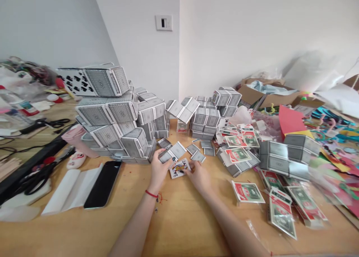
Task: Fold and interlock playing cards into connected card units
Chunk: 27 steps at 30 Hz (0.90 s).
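Note:
My left hand (159, 170) and my right hand (199, 175) meet over the wooden table (179, 219), both pinching a face-up court playing card (179, 168). The left fingers also grip a folded grey-backed card piece (171, 152) just above it. A red string bracelet (152, 194) circles my left wrist. Small folded card pieces (198, 156) lie on the table just beyond my fingers.
A tall stack of blocks built from grey-backed cards (112, 115) stands left of centre, a smaller stack (209, 113) behind. Red card boxes (246, 191) and decks lie right. A black phone (103, 183) and scissors (36, 178) lie left. Coloured paper scraps (333, 145) crowd the right edge.

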{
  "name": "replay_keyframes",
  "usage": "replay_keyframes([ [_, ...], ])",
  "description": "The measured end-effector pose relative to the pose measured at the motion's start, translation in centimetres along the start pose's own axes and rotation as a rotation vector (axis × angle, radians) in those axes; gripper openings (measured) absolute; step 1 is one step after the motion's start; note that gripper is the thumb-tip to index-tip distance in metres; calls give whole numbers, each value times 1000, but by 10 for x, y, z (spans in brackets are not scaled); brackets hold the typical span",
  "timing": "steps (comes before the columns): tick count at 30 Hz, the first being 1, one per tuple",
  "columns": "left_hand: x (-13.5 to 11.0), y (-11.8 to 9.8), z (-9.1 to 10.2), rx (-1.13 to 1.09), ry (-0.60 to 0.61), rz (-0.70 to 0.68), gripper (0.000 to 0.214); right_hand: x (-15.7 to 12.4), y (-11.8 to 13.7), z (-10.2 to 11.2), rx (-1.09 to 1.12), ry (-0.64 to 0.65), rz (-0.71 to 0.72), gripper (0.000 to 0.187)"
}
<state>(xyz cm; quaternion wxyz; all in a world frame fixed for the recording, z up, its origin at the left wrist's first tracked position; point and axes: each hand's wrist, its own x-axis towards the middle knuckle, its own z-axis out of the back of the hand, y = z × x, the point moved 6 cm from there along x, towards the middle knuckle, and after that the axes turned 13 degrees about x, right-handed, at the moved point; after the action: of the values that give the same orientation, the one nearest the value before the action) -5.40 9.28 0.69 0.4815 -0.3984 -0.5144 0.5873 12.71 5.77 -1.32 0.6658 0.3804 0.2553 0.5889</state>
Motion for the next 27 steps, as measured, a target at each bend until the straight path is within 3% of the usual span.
replay_keyframes([
  [5, 3, 2, 1, 114, 4, -24, 27, 9, -16, -2, 153, 9, -97, 16],
  [12, 2, 11, -2, -133, 31, 187, 41, 16, -28, 5, 428, 83, -113, 26],
  [15, 1, 11, -4, -245, 63, 264, 42, 16, -25, 10, 422, 116, -93, 31],
  [19, 0, 10, -4, -387, 89, 379, 28, 18, -11, 25, 462, 32, 32, 31],
  [27, 0, 11, -6, -531, 113, 494, 13, 12, -6, 30, 779, 64, -153, 37],
])
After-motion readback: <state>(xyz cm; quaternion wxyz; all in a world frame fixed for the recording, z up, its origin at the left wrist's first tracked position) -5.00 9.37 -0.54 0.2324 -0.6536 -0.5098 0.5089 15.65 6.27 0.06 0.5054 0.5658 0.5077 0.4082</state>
